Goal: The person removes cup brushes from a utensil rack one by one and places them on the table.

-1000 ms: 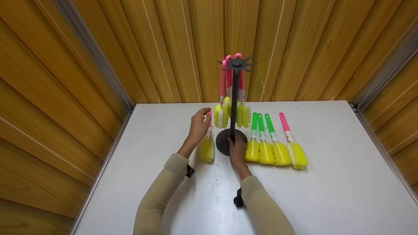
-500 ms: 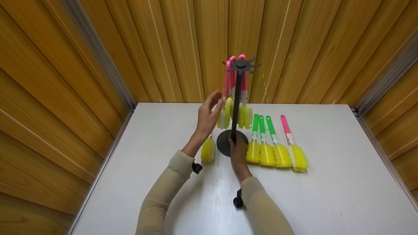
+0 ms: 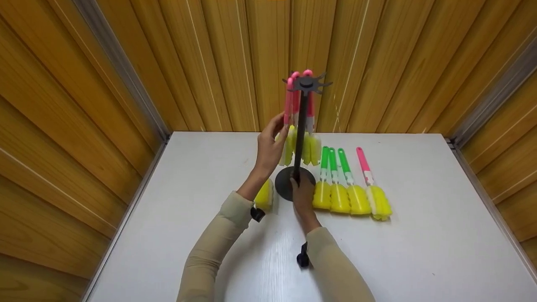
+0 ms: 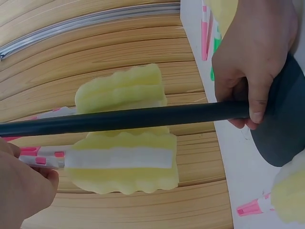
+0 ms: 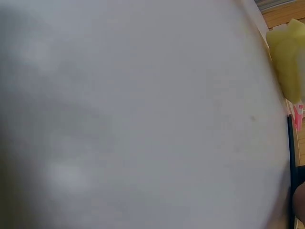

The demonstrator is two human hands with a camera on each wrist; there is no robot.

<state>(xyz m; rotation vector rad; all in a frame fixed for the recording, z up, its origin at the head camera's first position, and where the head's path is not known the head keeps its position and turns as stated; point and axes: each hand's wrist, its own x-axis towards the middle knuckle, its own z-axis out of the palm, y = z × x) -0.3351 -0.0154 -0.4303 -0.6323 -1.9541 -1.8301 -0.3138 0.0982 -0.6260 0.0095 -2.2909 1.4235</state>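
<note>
My left hand (image 3: 269, 147) holds the handle of a pink-handled sponge brush (image 4: 124, 157) that hangs from the black rack (image 3: 300, 134). In the left wrist view its fingers curl round the pink and white handle, beside the pole. Low on that pole, just above the round base, my right hand (image 3: 303, 195) grips the rack. Two more pink-handled brushes (image 3: 309, 105) hang behind, partly hidden by the pole. The right wrist view mostly shows white tabletop, with a yellow sponge head (image 5: 286, 62) at its right edge.
Three green-handled sponge brushes (image 3: 339, 199) and a pink-handled one (image 3: 379, 203) lie in a row right of the base. Another brush (image 3: 263, 197) lies left of it, partly behind my left arm. Wood-patterned panels (image 3: 226, 63) enclose the white table (image 3: 411, 251).
My left hand has risen and moved right, from the brush lying on the table to the handle of a hanging one. The right hand keeps its grip on the pole.
</note>
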